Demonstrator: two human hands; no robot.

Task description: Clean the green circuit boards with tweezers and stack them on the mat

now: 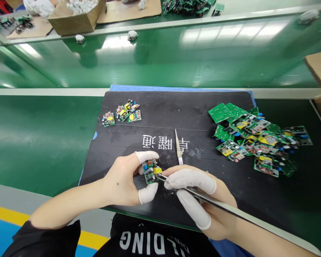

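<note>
- Head view, grip: left hand (119,182) pinches a small circuit board (149,175) by its edges, thumb at near edge, finger at far edge; spread only about as wide as the board.
- Right hand (221,216) closed round metal tweezers (256,223), pen-style; prongs narrow, slight gap visible.
- Tips meet the right side of the board, at the yellow component (157,170). Can't tell if they clamp anything or just touch.
- White finger cots (147,194) on both hands.
- Board location: above the near half of the black mat (166,110), component side up, left of the tweezers.
- Step, my read: fine tweezer work on that board, around the yellow part.
- Next move calls for: board steady in left, light tip control in right, no knocking neighbouring parts.
- Around: knife (178,144) on mat just beyond right hand; small board group (122,112) far left; bigger board pile (266,141) right.
</note>
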